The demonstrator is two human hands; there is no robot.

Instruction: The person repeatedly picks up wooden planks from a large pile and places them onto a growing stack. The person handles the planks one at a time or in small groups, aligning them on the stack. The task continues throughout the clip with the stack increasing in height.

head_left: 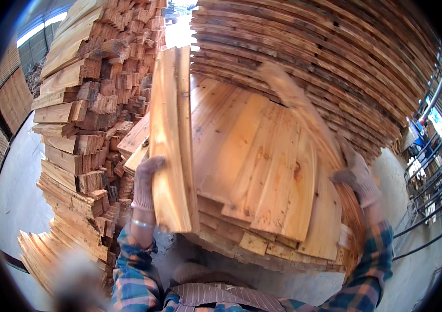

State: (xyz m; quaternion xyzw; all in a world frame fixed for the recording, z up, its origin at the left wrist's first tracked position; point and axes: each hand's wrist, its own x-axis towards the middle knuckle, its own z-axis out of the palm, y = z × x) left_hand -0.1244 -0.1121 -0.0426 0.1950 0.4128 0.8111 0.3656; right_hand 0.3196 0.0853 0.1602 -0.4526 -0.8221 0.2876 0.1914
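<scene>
My left hand (149, 177), in a knitted glove, is closed on the left edge of a pale wooden board (166, 140). That board stands tilted up on its long side, with a second board (185, 119) close against it. On the other side, my gloved right hand (357, 179) is closed round the outer edge of a rough, reddish-brown board (304, 106), smeared by motion at its far end. Between my hands lies a stack of planed boards (262, 171), its top layer fanned side by side, some with knots. The fingers beneath both held boards are hidden.
A tall, uneven stack of cut boards (83, 109) rises close on the left. Behind stands a high wall of layered planks (304, 41). Black metal racks (429, 182) stand at the right over the grey floor (387, 208). A blurred grey shape (80, 281) is at lower left.
</scene>
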